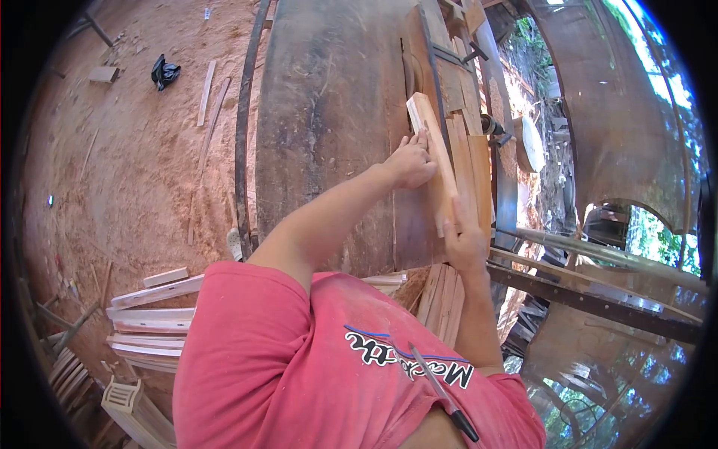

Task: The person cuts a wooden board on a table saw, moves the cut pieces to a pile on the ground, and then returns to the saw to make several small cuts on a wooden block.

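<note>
A pale wooden batten (437, 156) lies lengthwise along the right side of a worn wooden bench top (321, 135), beside a dark upright strip. My left hand (413, 160) is closed against its left side, around mid-length, with the fingertips touching the wood. Lower down, my right hand (465, 241) grips the near end, the fingers laid along its right side. Just beyond the batten's far end, a long slot and a curved edge show in the bench. What lies under the batten is hidden.
More wooden boards (471, 168) lie right of the batten. Stacked cut strips (153, 320) rest on the sandy ground at lower left. A black plastic bag (164, 72) and loose sticks lie farther left. A metal rail (598, 292) crosses at right.
</note>
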Demonstrator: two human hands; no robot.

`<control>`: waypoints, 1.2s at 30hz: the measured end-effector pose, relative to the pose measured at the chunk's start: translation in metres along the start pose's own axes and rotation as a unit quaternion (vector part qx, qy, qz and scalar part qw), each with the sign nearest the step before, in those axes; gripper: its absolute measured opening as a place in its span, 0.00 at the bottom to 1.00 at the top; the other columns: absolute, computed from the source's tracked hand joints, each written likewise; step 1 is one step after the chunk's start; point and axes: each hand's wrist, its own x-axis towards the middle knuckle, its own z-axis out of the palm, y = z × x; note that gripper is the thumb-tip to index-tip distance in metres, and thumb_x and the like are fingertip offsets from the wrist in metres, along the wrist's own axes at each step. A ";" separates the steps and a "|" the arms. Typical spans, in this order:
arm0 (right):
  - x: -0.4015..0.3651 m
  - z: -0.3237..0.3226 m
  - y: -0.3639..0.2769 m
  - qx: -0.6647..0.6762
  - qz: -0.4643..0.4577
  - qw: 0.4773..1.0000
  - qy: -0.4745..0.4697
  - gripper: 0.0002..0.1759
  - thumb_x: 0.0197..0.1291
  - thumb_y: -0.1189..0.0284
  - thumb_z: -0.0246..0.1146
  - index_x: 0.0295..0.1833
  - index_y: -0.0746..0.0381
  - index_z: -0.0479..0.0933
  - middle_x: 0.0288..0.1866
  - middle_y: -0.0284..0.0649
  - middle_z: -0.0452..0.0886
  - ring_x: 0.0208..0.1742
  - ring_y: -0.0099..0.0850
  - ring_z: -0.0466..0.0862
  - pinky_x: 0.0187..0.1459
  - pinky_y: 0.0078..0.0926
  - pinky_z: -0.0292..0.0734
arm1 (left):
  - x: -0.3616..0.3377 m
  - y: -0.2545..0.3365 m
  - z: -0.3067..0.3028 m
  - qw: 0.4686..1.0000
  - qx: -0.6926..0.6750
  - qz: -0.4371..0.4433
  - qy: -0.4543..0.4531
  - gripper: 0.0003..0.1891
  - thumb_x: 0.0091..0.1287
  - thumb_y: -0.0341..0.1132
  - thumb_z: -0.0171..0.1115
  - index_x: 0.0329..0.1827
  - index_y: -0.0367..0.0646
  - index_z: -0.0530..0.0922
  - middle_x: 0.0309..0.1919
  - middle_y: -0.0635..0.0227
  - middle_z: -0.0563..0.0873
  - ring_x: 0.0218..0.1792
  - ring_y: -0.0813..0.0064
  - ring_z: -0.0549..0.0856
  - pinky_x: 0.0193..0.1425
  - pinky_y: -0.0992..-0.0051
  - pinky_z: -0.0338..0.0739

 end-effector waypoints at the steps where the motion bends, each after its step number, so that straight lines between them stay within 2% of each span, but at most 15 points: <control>1: 0.005 -0.012 -0.004 -0.018 -0.011 1.000 0.019 0.28 0.68 0.66 0.59 0.73 0.57 0.71 0.41 0.60 0.83 0.42 0.54 0.84 0.47 0.47 0.77 | 0.001 0.003 -0.005 1.000 -0.003 0.012 0.005 0.25 0.66 0.44 0.48 0.45 0.31 0.88 0.77 0.29 0.52 0.80 0.42 0.52 0.83 0.53 0.44; 2: 0.011 -0.021 -0.006 -0.035 -0.021 0.998 0.037 0.26 0.68 0.66 0.60 0.70 0.59 0.75 0.39 0.60 0.83 0.39 0.54 0.84 0.43 0.48 0.78 | 0.003 0.008 -0.011 1.000 -0.003 0.011 0.007 0.25 0.66 0.44 0.48 0.45 0.31 0.88 0.77 0.29 0.52 0.80 0.42 0.52 0.83 0.53 0.44; 3: 0.018 -0.027 -0.005 0.003 -0.058 0.995 0.082 0.23 0.68 0.66 0.60 0.66 0.61 0.79 0.36 0.59 0.84 0.36 0.52 0.85 0.41 0.45 0.78 | 0.005 0.013 -0.015 1.000 -0.016 0.012 0.016 0.27 0.67 0.44 0.46 0.47 0.26 0.86 0.77 0.30 0.53 0.80 0.41 0.52 0.83 0.52 0.44; 4: 0.025 -0.037 -0.011 0.002 -0.060 0.995 0.080 0.23 0.68 0.66 0.60 0.66 0.61 0.79 0.36 0.59 0.84 0.36 0.52 0.85 0.41 0.45 0.78 | 0.006 0.016 -0.017 0.999 -0.030 0.013 0.024 0.30 0.68 0.44 0.44 0.48 0.21 0.83 0.77 0.30 0.54 0.81 0.41 0.51 0.83 0.51 0.44; 6: 0.037 -0.063 -0.032 0.020 0.013 0.998 0.062 0.21 0.68 0.66 0.60 0.62 0.64 0.81 0.34 0.58 0.84 0.37 0.44 0.87 0.42 0.40 0.79 | 0.016 0.015 -0.017 0.999 -0.011 0.016 0.032 0.29 0.68 0.43 0.43 0.47 0.22 0.84 0.77 0.29 0.54 0.80 0.40 0.52 0.83 0.51 0.45; 9: 0.059 -0.084 -0.041 0.043 0.006 0.994 0.096 0.19 0.69 0.66 0.60 0.59 0.64 0.83 0.35 0.56 0.85 0.39 0.36 0.88 0.44 0.33 0.79 | 0.022 0.018 -0.027 0.999 0.016 0.028 0.032 0.29 0.67 0.43 0.43 0.47 0.23 0.85 0.77 0.29 0.54 0.80 0.39 0.53 0.83 0.51 0.45; 12: 0.089 -0.098 -0.030 0.038 -0.009 0.993 0.113 0.19 0.69 0.64 0.59 0.58 0.64 0.84 0.37 0.53 0.87 0.41 0.33 0.88 0.46 0.30 0.79 | 0.030 0.018 -0.032 0.997 0.030 0.052 0.038 0.29 0.67 0.44 0.44 0.47 0.23 0.85 0.76 0.28 0.54 0.80 0.38 0.53 0.83 0.52 0.45; 14: 0.107 -0.112 -0.036 0.042 -0.010 0.993 0.107 0.20 0.69 0.61 0.59 0.56 0.64 0.85 0.39 0.50 0.89 0.43 0.33 0.89 0.48 0.29 0.79 | 0.036 0.018 -0.035 0.996 0.036 0.067 0.050 0.29 0.66 0.44 0.44 0.47 0.23 0.85 0.76 0.28 0.54 0.79 0.38 0.54 0.83 0.53 0.46; 17: 0.136 -0.134 -0.042 -0.020 0.020 0.996 0.079 0.22 0.68 0.58 0.58 0.53 0.64 0.86 0.38 0.48 0.89 0.43 0.32 0.88 0.49 0.29 0.79 | 0.044 0.025 -0.046 0.998 -0.042 0.021 0.042 0.29 0.66 0.44 0.45 0.48 0.24 0.85 0.77 0.29 0.52 0.79 0.39 0.54 0.84 0.55 0.46; 19: 0.156 -0.145 -0.044 0.002 -0.020 0.998 0.060 0.23 0.68 0.57 0.58 0.51 0.65 0.87 0.34 0.46 0.88 0.40 0.30 0.87 0.47 0.29 0.78 | 0.048 0.027 -0.050 0.998 -0.050 0.015 0.038 0.29 0.68 0.45 0.43 0.51 0.26 0.84 0.78 0.30 0.50 0.80 0.40 0.53 0.84 0.55 0.45; 20: 0.166 -0.150 -0.044 0.000 -0.021 0.998 0.057 0.23 0.68 0.57 0.58 0.51 0.65 0.87 0.34 0.46 0.88 0.40 0.30 0.87 0.47 0.29 0.78 | 0.051 0.024 -0.049 0.998 -0.052 0.014 0.040 0.29 0.68 0.45 0.43 0.51 0.26 0.84 0.78 0.30 0.50 0.80 0.40 0.53 0.84 0.55 0.45; 22: 0.187 -0.160 -0.044 0.006 -0.016 0.999 0.027 0.22 0.67 0.58 0.58 0.51 0.65 0.86 0.31 0.44 0.87 0.36 0.28 0.85 0.43 0.29 0.77 | 0.059 0.020 -0.046 0.994 -0.078 0.022 0.075 0.26 0.66 0.44 0.46 0.41 0.28 0.87 0.76 0.27 0.53 0.80 0.39 0.52 0.84 0.57 0.44; 23: 0.196 -0.162 -0.044 0.000 -0.028 0.999 0.030 0.22 0.67 0.59 0.59 0.49 0.68 0.87 0.29 0.39 0.85 0.33 0.25 0.82 0.40 0.28 0.75 | 0.062 0.020 -0.047 0.994 -0.081 0.020 0.076 0.26 0.66 0.44 0.46 0.41 0.28 0.87 0.76 0.27 0.53 0.80 0.39 0.52 0.84 0.57 0.44; 27: 0.225 -0.169 -0.039 0.059 -0.052 0.997 0.011 0.22 0.65 0.60 0.60 0.43 0.72 0.86 0.27 0.34 0.81 0.31 0.21 0.78 0.37 0.24 0.73 | 0.065 0.021 -0.052 0.992 -0.097 0.021 0.083 0.27 0.68 0.45 0.45 0.44 0.29 0.87 0.77 0.27 0.50 0.80 0.39 0.50 0.84 0.58 0.43; 36: 0.273 -0.180 -0.039 0.028 -0.060 0.998 0.011 0.21 0.64 0.60 0.62 0.36 0.71 0.84 0.26 0.32 0.79 0.29 0.21 0.75 0.33 0.25 0.70 | 0.071 0.026 -0.067 0.993 -0.103 -0.005 0.065 0.29 0.69 0.47 0.44 0.46 0.30 0.87 0.77 0.27 0.48 0.80 0.38 0.52 0.84 0.61 0.44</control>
